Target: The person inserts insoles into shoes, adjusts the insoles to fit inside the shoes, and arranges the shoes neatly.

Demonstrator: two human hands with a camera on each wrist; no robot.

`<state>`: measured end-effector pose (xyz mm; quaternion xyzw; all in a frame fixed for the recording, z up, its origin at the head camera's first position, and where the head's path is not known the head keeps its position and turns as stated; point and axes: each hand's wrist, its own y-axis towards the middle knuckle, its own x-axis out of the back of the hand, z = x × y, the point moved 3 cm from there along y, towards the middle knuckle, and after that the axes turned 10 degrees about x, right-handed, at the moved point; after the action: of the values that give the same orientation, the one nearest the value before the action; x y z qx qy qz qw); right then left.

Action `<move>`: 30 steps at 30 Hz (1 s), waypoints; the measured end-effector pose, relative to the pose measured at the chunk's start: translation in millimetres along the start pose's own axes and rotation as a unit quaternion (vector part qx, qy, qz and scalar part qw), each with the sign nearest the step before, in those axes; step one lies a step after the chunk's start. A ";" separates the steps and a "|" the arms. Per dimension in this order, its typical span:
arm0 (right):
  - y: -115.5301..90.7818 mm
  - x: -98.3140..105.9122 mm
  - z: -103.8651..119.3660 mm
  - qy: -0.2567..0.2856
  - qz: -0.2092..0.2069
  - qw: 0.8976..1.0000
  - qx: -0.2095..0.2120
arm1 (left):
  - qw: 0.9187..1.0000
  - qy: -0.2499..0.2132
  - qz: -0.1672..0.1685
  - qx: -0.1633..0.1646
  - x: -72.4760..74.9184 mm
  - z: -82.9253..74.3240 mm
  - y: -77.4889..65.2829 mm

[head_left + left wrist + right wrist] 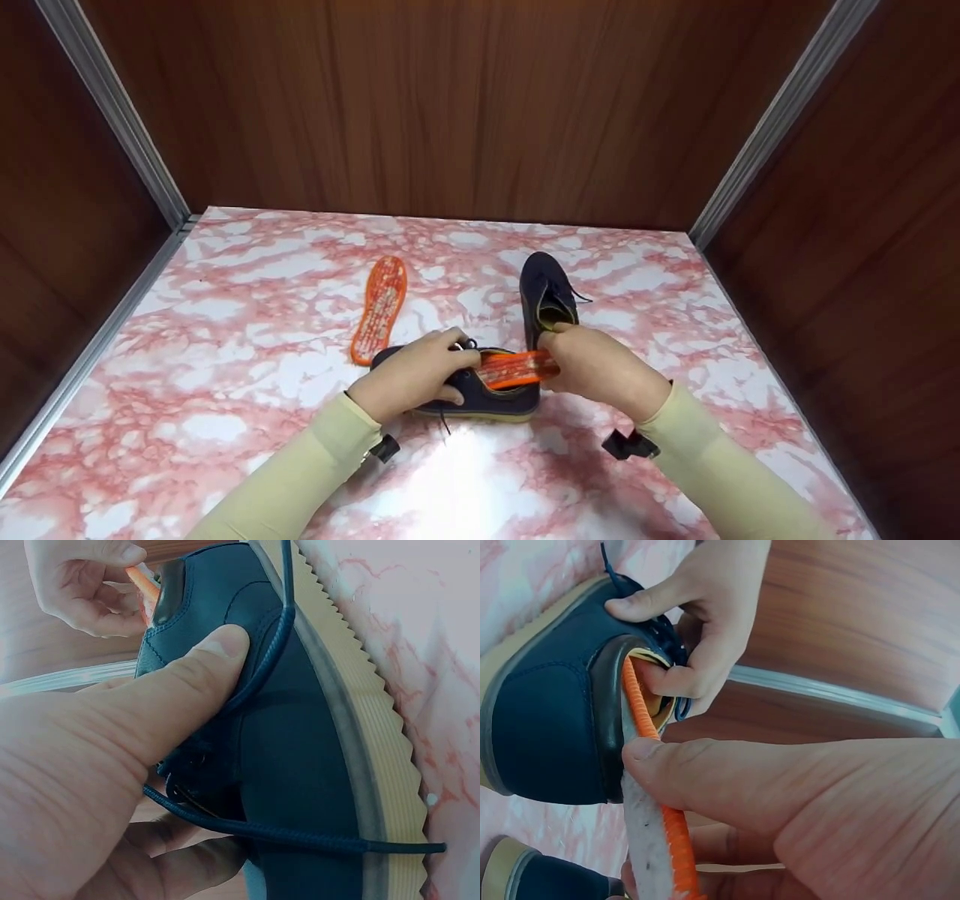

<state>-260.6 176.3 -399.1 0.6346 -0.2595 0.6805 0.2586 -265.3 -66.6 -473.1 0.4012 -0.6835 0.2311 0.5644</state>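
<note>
A dark navy lace-up shoe (480,403) lies sideways before me, its toe to the left and its opening to the right. My left hand (420,371) grips its front part, thumb on the side, as the left wrist view shows; one finger bends into the opening in the right wrist view. Between thumb and fingers, my right hand (604,367) pinches the heel end of an orange-and-white insole (516,369). The insole's other end is inside the shoe, out of sight. Its orange edge and pale underside (641,825) show beside the heel collar.
A second orange insole (381,307) lies flat behind the left hand. The matching navy shoe (541,277) stands behind the right hand, toe pointing away. Brown wood-grain panels (450,112) with metal corner strips enclose the pink-and-white marbled table (202,360) at the back and sides.
</note>
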 end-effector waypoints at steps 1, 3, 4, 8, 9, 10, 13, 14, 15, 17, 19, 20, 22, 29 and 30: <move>0.1 -0.3 0.1 0.000 -0.002 1.000 0.001 | 1.000 0.000 0.000 0.000 0.1 0.0 -0.1; 0.4 -1.0 0.5 0.002 -0.005 1.000 0.002 | 1.000 0.001 -0.002 -0.001 0.0 0.1 -0.1; 0.7 -1.4 0.5 0.005 -0.006 1.000 0.001 | 1.000 0.002 -0.003 -0.001 -0.1 0.1 -0.1; 2.3 -4.1 0.9 0.024 -0.002 1.000 -0.006 | 1.000 0.005 -0.005 0.001 -1.6 0.8 0.2; 2.6 -4.9 1.0 0.029 0.000 1.000 -0.009 | 1.000 0.005 -0.006 0.002 -2.1 0.9 0.3; 2.7 -5.7 1.1 0.032 0.002 0.999 -0.012 | 1.000 0.006 -0.005 0.003 -2.4 0.9 0.3; 3.1 -7.7 1.3 0.038 0.006 0.999 -0.018 | 1.000 0.003 -0.005 0.004 -3.2 1.0 0.3; 3.0 -8.0 1.4 0.039 0.006 0.999 -0.019 | 1.000 0.002 -0.005 0.004 -3.3 0.9 0.2; 2.9 -8.2 1.4 0.038 0.006 0.999 -0.019 | 1.000 0.001 -0.005 0.005 -3.3 0.9 0.0; 3.0 -8.1 1.4 0.039 0.008 0.999 -0.022 | 1.000 -0.001 -0.004 0.005 -2.9 0.8 -0.3; 2.5 -7.2 1.1 0.041 0.014 0.999 -0.028 | 1.000 -0.002 -0.004 0.006 -2.4 0.8 -0.7; 2.3 -6.7 0.8 0.039 0.018 0.999 -0.031 | 1.000 -0.002 -0.003 0.006 -2.2 0.7 -0.8; 1.3 -5.5 -0.1 0.035 0.025 0.998 -0.039 | 1.000 -0.003 -0.003 0.006 -1.9 0.5 -0.5; -3.0 3.4 -1.9 0.022 0.036 0.998 -0.044 | 1.000 -0.007 -0.004 0.000 -0.7 0.4 0.1; -3.4 4.5 -2.1 0.026 0.038 0.998 -0.048 | 1.000 -0.008 -0.003 0.000 -0.6 0.4 0.0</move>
<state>-260.1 180.4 -394.7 0.5935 -0.3090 0.6926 0.2693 -265.5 -66.8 -473.8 0.4048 -0.6870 0.2260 0.5596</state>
